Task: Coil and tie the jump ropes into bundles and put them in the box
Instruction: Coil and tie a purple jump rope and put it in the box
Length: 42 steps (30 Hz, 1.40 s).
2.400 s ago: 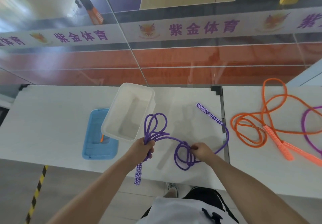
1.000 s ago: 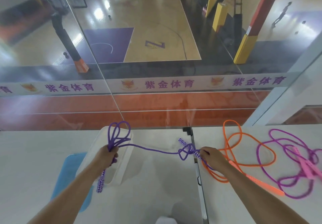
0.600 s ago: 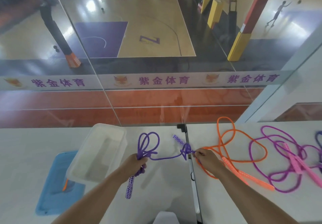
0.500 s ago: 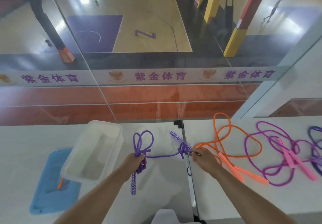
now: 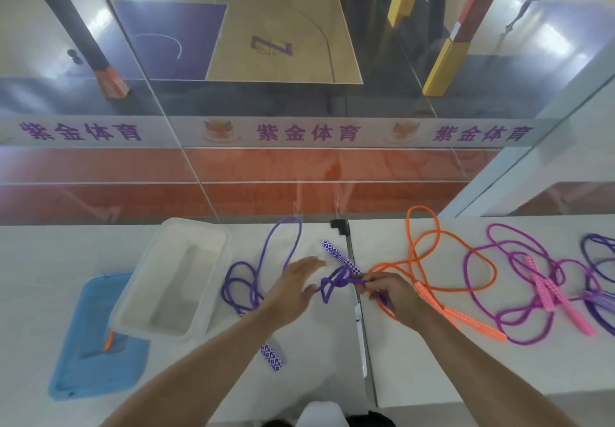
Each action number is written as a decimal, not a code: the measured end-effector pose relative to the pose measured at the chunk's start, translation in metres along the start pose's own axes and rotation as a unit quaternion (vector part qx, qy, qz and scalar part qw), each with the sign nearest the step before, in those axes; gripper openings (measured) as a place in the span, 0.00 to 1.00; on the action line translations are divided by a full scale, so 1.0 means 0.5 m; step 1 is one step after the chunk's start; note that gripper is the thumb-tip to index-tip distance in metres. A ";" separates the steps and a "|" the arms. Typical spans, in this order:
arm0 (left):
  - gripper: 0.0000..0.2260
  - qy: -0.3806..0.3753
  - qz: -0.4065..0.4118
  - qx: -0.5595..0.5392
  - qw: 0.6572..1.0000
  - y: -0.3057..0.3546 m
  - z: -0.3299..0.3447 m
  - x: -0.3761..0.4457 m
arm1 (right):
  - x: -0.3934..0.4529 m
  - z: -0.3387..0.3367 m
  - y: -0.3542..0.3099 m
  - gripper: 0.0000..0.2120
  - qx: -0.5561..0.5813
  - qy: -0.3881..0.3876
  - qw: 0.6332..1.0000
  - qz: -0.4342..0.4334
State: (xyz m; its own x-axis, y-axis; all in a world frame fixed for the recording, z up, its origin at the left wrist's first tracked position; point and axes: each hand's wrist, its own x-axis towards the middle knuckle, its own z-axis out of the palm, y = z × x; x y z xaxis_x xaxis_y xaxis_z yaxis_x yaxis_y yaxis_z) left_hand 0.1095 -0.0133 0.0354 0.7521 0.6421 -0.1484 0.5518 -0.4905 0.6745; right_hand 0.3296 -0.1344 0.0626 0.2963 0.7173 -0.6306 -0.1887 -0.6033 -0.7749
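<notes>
A purple jump rope point(image 5: 253, 280) lies in loose loops on the white table, right of the clear plastic box point(image 5: 173, 280). One patterned handle point(image 5: 339, 257) points away from me, the other point(image 5: 271, 356) lies near my left forearm. My right hand point(image 5: 389, 293) pinches a tangled knot of this rope point(image 5: 336, 285) by the table seam. My left hand point(image 5: 293, 290) hovers over the rope with fingers spread, blurred, holding nothing.
A blue lid point(image 5: 96, 337) lies under the box's near-left corner. An orange rope point(image 5: 429, 267) sprawls just right of my right hand, then a magenta rope with pink handles point(image 5: 532, 280) and another purple rope point(image 5: 599, 260). A glass wall rises behind the tables.
My left hand has let go of the coiled loops, which now lie on the table, and moved right toward the knot. My right hand keeps hold of the knot.
</notes>
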 end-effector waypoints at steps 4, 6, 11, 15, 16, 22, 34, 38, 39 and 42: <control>0.12 -0.009 0.043 -0.026 0.999 0.035 0.008 0.021 | -0.015 0.009 -0.028 0.23 0.098 -0.004 0.995 -0.004; 0.09 -0.007 0.048 -0.034 0.998 0.044 0.001 0.024 | -0.020 0.008 -0.031 0.18 0.136 -0.001 0.991 -0.009; 0.14 -0.025 0.100 0.029 0.994 0.024 0.008 0.014 | -0.020 0.004 -0.022 0.12 0.213 0.010 0.977 -0.002; 0.09 0.014 0.115 0.033 0.993 0.023 0.017 0.019 | -0.013 0.005 -0.016 0.13 0.177 -0.003 0.984 0.018; 0.08 0.027 0.121 0.035 0.992 0.027 0.014 0.021 | -0.013 0.009 -0.021 0.12 0.088 0.008 0.996 0.013; 0.10 0.030 0.102 0.077 0.991 0.033 -0.016 0.016 | -0.024 0.034 -0.043 0.19 -0.347 0.095 0.905 -0.226; 0.08 0.136 -0.209 -0.031 0.968 0.000 -0.071 0.029 | 0.002 0.066 -0.036 0.15 -0.573 -0.112 0.763 -0.278; 0.09 0.270 -0.400 -0.464 0.743 -0.065 -0.149 0.060 | 0.002 0.033 -0.003 0.17 -0.586 -0.122 0.758 -0.259; 0.09 0.286 -0.396 -0.534 0.690 -0.081 -0.169 0.058 | 0.006 0.023 0.002 0.18 -0.573 -0.107 0.775 -0.245; 0.08 0.236 -0.368 -0.555 0.707 -0.084 -0.219 0.024 | 0.013 -0.010 0.000 0.22 -0.534 -0.034 0.821 -0.199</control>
State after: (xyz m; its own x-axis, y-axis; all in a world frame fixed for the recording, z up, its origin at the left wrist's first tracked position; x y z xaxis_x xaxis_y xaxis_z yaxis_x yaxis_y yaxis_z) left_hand 0.0560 0.0796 0.0846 0.0594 0.7368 -0.6735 -0.0895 0.6759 0.7315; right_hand 0.3361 -0.1315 0.0589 0.0760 0.9276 -0.3658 0.8495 -0.2523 -0.4633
